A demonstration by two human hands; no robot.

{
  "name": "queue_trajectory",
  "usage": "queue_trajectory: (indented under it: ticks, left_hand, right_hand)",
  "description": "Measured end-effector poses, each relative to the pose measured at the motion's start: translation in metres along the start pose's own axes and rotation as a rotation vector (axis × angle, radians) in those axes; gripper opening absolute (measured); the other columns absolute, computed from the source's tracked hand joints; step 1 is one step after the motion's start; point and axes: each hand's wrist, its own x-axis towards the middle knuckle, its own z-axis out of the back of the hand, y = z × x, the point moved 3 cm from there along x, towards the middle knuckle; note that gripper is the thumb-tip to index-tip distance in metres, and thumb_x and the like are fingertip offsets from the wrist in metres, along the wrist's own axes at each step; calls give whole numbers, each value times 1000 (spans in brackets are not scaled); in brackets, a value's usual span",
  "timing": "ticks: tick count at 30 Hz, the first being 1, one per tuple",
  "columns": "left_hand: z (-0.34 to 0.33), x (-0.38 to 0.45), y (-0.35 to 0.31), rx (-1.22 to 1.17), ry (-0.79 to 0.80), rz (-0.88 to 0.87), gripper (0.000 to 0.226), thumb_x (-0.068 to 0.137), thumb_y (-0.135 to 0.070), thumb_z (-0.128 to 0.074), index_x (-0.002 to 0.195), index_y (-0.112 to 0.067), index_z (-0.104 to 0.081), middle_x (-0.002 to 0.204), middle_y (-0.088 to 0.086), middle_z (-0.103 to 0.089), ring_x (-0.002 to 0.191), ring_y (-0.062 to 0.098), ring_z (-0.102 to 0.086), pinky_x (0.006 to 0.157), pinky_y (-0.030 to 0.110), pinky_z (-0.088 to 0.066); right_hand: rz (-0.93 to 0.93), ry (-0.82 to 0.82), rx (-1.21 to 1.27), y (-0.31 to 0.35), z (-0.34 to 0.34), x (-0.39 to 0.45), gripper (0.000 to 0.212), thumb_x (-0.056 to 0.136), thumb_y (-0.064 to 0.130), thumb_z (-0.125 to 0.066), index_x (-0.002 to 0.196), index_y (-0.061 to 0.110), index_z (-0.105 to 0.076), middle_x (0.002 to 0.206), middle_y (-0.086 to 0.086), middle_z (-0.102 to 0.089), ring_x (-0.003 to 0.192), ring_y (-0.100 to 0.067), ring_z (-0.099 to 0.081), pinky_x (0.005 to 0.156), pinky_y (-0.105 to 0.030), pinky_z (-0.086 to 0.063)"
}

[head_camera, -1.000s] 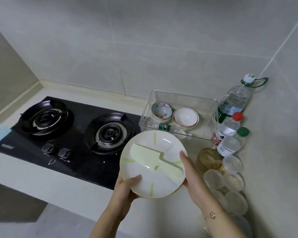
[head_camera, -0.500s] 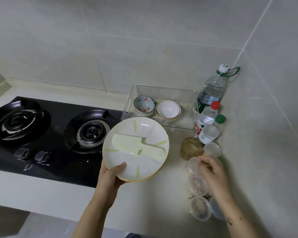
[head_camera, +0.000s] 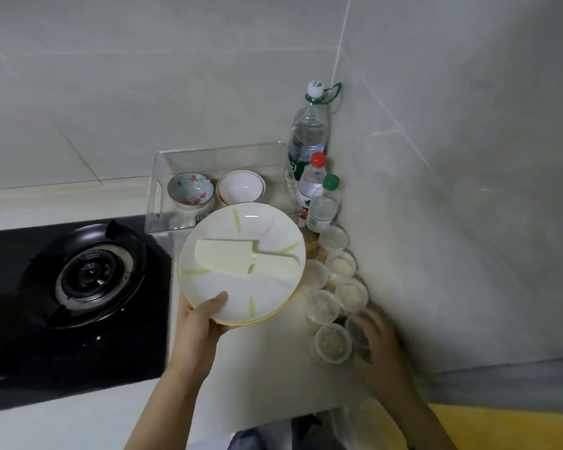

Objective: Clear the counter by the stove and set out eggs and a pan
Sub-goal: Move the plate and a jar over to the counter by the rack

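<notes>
Now the left hand (head_camera: 194, 332) holds the white plate (head_camera: 241, 263) by its near rim, thumb on top and fingers underneath, as it did half a second ago. A pale green flat tool (head_camera: 241, 259) lies on the plate. A yellow rim peeks out under the plate, so there may be a second plate below; I cannot tell for sure.

The right hand (head_camera: 376, 347) has moved. Before, it was up at the top cups; now it is down at the near end of the little clear cups (head_camera: 333, 295), by the wall. Its fingers curl around one small cup (head_camera: 355, 328) there, though the picture is dark and blurry at that spot. The other cups sit close together, just past the right hand's grip and just right of the plate.

The view has swung to the right too, so only one burner of the black stove (head_camera: 88, 280) shows, well left of the left hand.

Past the plate stands a clear tray (head_camera: 158, 190) with a blue flowered bowl (head_camera: 190, 190) and a white bowl (head_camera: 241, 188) side by side in it. Right of the tray are three water bottles (head_camera: 309, 134) close together in the corner. Their labels are green and red, but the writing is too small to read.

The tabletop (head_camera: 273, 362) is pale under both hands. No eggs or pan can be seen.
</notes>
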Motion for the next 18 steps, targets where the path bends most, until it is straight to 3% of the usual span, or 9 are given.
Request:
queue_trajectory:
  ticks: [3,6,10,13,18]
  left_hand:
    - [4,-2,4,4,-14,21,56,88,7,-50,135,-24,-49,124,2,-65,108,23,-64,63,37,-58]
    - [8,-3,7,9,-22,47,55,88,7,-50,136,-22,-49,129,6,-62,114,28,-60,66,38,-60]
    - [14,-3,9,14,-17,58,54,88,6,-51,134,-22,-51,130,7,-61,118,31,-58,75,46,-58]
    - [20,-2,9,21,-12,56,57,87,5,-52,135,-26,-49,131,3,-61,119,29,-58,79,49,-57]
    - [26,-3,4,19,4,48,58,88,5,-52,134,-28,-49,131,1,-61,118,27,-59,79,49,-57]
  right_hand:
    - [39,1,-130,-7,-7,-4,76,66,-4,-72,135,21,-50,148,0,-37,137,-22,-30,111,-42,-34]
    - [151,-68,-172,-11,-8,-6,74,63,7,-72,132,19,-49,142,-7,-46,129,-24,-33,102,-44,-39]
    - [131,-89,-186,-14,-6,-10,72,64,22,-70,132,19,-47,135,-11,-50,122,-24,-35,93,-47,-48]
    - [171,-27,-241,-10,-8,-12,74,64,42,-56,135,26,-42,129,-7,-49,114,-25,-41,85,-40,-48]
    - [422,49,-505,0,-15,-9,89,48,45,-67,133,29,-43,116,5,-56,102,-18,-53,78,-26,-46]
